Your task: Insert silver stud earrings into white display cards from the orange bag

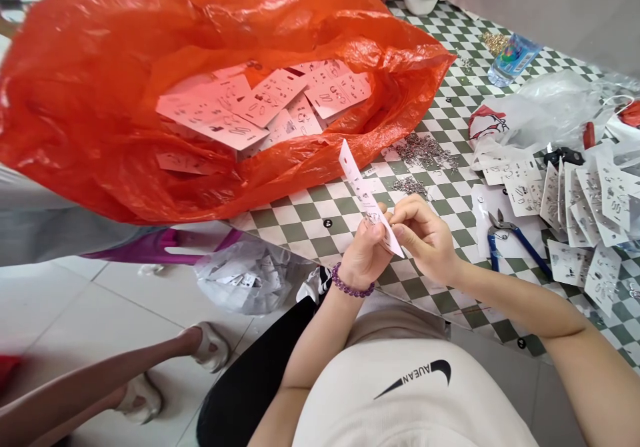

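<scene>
My left hand (367, 250) grips a white earring card (367, 197) by its lower part, thumb on the face that carries several small pieces of jewelry. The card is tilted, nearly edge-on to me. My right hand (425, 233) is at the back of the card near its lower edge, thumb and index finger pinched together. Whatever sits between those fingertips is too small to make out. Just beyond my hands lie small piles of silvery metal pieces (427, 153) on the checkered tablecloth (295, 223).
A big red plastic bag (295, 27) gapes at the left, with many filled cards (215, 117) inside. Blue-handled pliers (520, 240) and rows of cards (575, 197) lie at the right. Behind them are a clear bag (550, 110) and a bottle (515, 60). Another person's legs (100, 380) show at lower left.
</scene>
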A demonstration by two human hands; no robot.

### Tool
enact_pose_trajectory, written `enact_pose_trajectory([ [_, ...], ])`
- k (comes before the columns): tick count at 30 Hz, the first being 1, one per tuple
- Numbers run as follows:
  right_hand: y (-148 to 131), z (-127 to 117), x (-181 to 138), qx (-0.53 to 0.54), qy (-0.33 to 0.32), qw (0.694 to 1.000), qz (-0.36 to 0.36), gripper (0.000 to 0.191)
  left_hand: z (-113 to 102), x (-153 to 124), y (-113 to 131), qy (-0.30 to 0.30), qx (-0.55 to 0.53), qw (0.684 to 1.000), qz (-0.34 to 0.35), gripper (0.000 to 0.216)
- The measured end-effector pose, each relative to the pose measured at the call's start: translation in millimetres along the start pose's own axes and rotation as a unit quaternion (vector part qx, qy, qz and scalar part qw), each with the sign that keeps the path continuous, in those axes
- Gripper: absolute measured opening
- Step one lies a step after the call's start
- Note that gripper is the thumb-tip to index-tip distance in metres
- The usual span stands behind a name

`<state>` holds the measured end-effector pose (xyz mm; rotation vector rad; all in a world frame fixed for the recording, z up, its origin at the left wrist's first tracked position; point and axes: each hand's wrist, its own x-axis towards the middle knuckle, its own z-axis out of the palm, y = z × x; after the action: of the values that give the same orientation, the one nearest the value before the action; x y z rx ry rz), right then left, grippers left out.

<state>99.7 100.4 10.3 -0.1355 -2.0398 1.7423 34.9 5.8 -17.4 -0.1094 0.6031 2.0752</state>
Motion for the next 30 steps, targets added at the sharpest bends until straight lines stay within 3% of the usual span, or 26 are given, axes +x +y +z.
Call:
enact_pose_trajectory([
  [5,2,-5,2,0.015,-0.043,0.999,-0.012,0.018,2,0,3,-0.026,-0.002,1.0,-0.008,0.05],
  [9,4,-12,8,0.091,-0.065,0.993,0.03,0.018,2,-1,6,-0.012,-0.023,0.999,-0.041,0.057],
  [13,8,-11,10,0.123,-0.041,0.992,-0.002,0.003,2,-1,5,-0.001,-0.044,0.998,-0.045,0.055],
  [23,13,-2,4,0.199,0.016,0.978,0.061,0.008,3,-1,-1,-0.018,-0.061,0.997,-0.035,0.051],
  [30,12,3,3,0.21,0.039,0.975,0.062,0.008,3,-1,-2,-0.023,-0.059,0.998,-0.027,0.048],
])
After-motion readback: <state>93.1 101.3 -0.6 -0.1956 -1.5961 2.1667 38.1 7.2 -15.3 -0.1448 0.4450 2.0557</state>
